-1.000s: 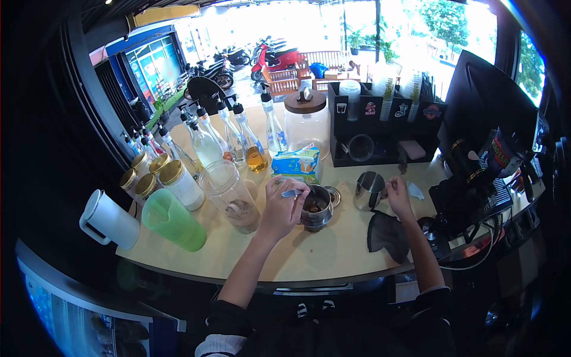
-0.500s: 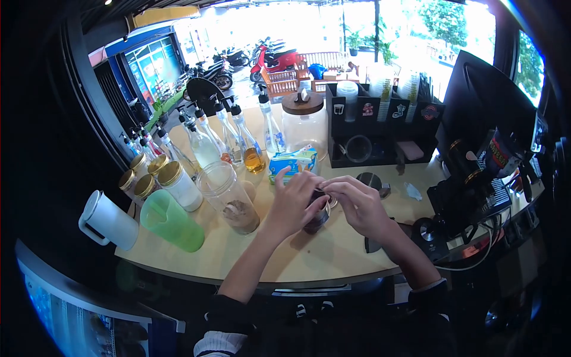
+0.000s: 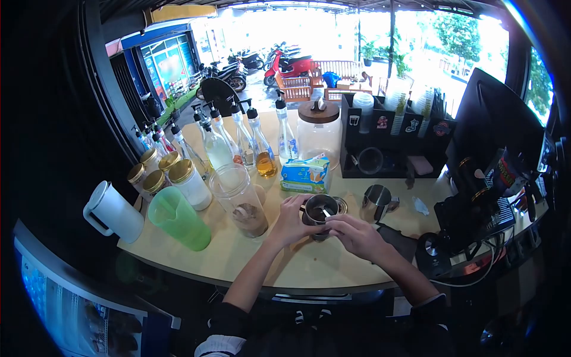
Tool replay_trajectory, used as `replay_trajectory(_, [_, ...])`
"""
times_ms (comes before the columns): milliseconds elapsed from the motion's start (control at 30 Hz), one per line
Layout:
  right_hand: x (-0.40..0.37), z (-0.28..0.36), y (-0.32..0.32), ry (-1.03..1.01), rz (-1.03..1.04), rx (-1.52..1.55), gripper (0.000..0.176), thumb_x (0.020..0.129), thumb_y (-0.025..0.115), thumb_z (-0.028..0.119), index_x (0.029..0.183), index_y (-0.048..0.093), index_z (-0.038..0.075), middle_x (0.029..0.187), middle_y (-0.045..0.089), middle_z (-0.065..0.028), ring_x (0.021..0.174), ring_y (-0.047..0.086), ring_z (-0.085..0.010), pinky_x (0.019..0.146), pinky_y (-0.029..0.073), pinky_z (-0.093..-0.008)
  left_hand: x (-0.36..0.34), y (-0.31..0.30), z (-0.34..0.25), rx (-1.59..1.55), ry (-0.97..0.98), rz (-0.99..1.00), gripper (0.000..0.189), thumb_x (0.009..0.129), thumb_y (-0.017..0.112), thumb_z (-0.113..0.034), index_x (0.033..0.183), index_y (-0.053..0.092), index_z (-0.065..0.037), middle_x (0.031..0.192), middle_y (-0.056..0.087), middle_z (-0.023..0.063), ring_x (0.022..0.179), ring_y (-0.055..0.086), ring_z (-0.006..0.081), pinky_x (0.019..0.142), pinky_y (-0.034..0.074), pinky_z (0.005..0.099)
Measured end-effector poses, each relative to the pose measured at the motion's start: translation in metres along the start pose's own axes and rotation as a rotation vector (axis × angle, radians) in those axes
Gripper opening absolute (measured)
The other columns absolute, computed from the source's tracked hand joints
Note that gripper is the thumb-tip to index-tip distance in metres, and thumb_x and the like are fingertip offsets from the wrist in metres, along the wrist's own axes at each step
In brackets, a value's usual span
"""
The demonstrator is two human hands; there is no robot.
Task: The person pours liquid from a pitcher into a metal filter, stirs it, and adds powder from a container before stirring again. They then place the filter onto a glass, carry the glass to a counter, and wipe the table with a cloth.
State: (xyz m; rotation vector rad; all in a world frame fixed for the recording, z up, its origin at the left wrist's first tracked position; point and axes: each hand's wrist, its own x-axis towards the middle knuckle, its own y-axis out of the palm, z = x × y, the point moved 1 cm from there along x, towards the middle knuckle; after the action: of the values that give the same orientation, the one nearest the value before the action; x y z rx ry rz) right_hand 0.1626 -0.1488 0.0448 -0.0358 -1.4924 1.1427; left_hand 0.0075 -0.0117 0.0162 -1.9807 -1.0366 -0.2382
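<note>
A dark cup (image 3: 321,202) stands near the middle of the counter, its round mouth facing up. My left hand (image 3: 289,221) grips it from the left side. Between the fingers of my right hand (image 3: 357,235) is a thin, light-coloured handle, probably a spoon (image 3: 326,212), whose lower end dips into the cup. What lies inside the cup looks dark and is hard to make out. Just behind the cup's right side a round metal rim or lid (image 3: 341,205) shows in part. A shiny metal pitcher (image 3: 376,203) stands to the right of my right hand.
On the left stand a clear tall container (image 3: 244,205) with brown powder, a green pitcher (image 3: 179,219), a white jug (image 3: 114,209) and several gold-lidded jars (image 3: 190,184). Pump bottles (image 3: 264,157), a wipes pack (image 3: 305,174) and a black cup rack (image 3: 392,140) line the back.
My right hand has lowered, and the light handle now shows in the cup. My left hand has shifted to the cup's left side, uncovering its mouth. The camera view has shifted slightly.
</note>
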Motion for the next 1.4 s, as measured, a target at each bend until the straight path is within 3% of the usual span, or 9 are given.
replay_trajectory(133, [-0.004,-0.005,-0.005,0.068,-0.113,0.063,0.018,0.086,0.065,0.006,0.103,0.060,0.003,0.102,0.065,-0.0094,0.084,0.067,-0.0258,0.068,0.056,-0.0334,0.000,0.001,-0.002,0.029,-0.018,-0.005,0.069,0.057,0.088,-0.027,0.116,0.059,-0.008,0.109,0.063,0.0095,0.103,0.060,0.0256,0.091,0.049,0.0375])
replay_trajectory(267, [-0.004,-0.001,-0.002,0.158,-0.051,0.196,0.019,0.086,0.064,0.004,0.105,0.060,0.003,0.105,0.064,-0.0104,0.086,0.067,-0.0263,0.071,0.056,-0.0331,0.000,0.002,0.002,-0.026,-0.018,0.021,0.069,0.057,0.088,-0.028,0.116,0.060,-0.008,0.109,0.063,0.0084,0.103,0.060,0.0249,0.091,0.049,0.0371])
replay_trajectory(367, [-0.006,-0.003,0.001,0.174,-0.027,0.218,0.019,0.088,0.063,0.004,0.106,0.060,0.003,0.106,0.064,-0.0108,0.088,0.067,-0.0270,0.072,0.055,-0.0331,0.000,0.002,0.003,-0.070,-0.046,0.017,0.071,0.056,0.087,-0.035,0.117,0.060,-0.009,0.108,0.063,0.0088,0.105,0.058,0.0287,0.098,0.041,0.0405])
replay_trajectory(467, [-0.005,-0.003,-0.003,0.113,-0.099,0.105,0.019,0.085,0.065,0.005,0.103,0.059,0.002,0.105,0.064,-0.0115,0.086,0.067,-0.0271,0.071,0.055,-0.0335,-0.001,0.002,0.001,-0.099,-0.069,0.020,0.071,0.056,0.088,-0.034,0.116,0.060,-0.009,0.108,0.063,0.0089,0.104,0.058,0.0283,0.097,0.042,0.0399])
replay_trajectory(533, [-0.006,-0.003,-0.004,-0.046,0.031,-0.095,0.021,0.082,0.068,0.005,0.099,0.058,0.001,0.104,0.064,-0.0120,0.084,0.066,-0.0266,0.068,0.055,-0.0335,-0.001,0.004,0.006,-0.022,-0.020,0.002,0.068,0.057,0.089,-0.031,0.115,0.060,-0.007,0.106,0.063,0.0076,0.100,0.060,0.0232,0.087,0.049,0.0355])
replay_trajectory(667, [-0.013,-0.002,-0.003,-0.105,0.016,-0.149,0.024,0.078,0.069,0.006,0.097,0.056,0.001,0.104,0.063,-0.0127,0.082,0.066,-0.0263,0.066,0.055,-0.0333,-0.002,0.004,0.005,-0.039,-0.002,-0.023,0.068,0.057,0.089,-0.031,0.114,0.061,-0.007,0.105,0.063,0.0076,0.099,0.061,0.0225,0.087,0.049,0.0348])
replay_trajectory(967, [-0.013,-0.001,-0.006,0.151,-0.072,0.185,0.013,0.089,0.059,0.001,0.102,0.056,0.000,0.108,0.063,-0.0144,0.091,0.066,-0.0297,0.076,0.055,-0.0342,0.004,0.000,0.000,-0.197,-0.055,0.012,0.072,0.054,0.089,-0.033,0.115,0.061,-0.008,0.106,0.063,0.0085,0.101,0.060,0.0264,0.095,0.044,0.0388])
replay_trajectory(1033, [-0.011,-0.006,-0.008,0.198,-0.101,0.187,0.012,0.090,0.058,0.000,0.103,0.056,-0.001,0.109,0.063,-0.0145,0.092,0.065,-0.0285,0.077,0.054,-0.0339,0.009,-0.004,0.000,-0.134,0.041,-0.020,0.071,0.053,0.088,-0.030,0.115,0.060,-0.007,0.108,0.062,0.0087,0.104,0.060,0.0262,0.096,0.044,0.0386])
replay_trajectory(1400, [-0.001,0.000,-0.019,0.187,-0.108,0.272,0.012,0.090,0.058,0.000,0.102,0.057,-0.001,0.111,0.062,-0.0144,0.093,0.066,-0.0258,0.078,0.054,-0.0330,0.028,-0.026,-0.010,-0.121,0.130,0.022,0.073,0.054,0.087,-0.025,0.117,0.058,-0.006,0.115,0.059,0.0090,0.111,0.057,0.0255,0.099,0.043,0.0372])
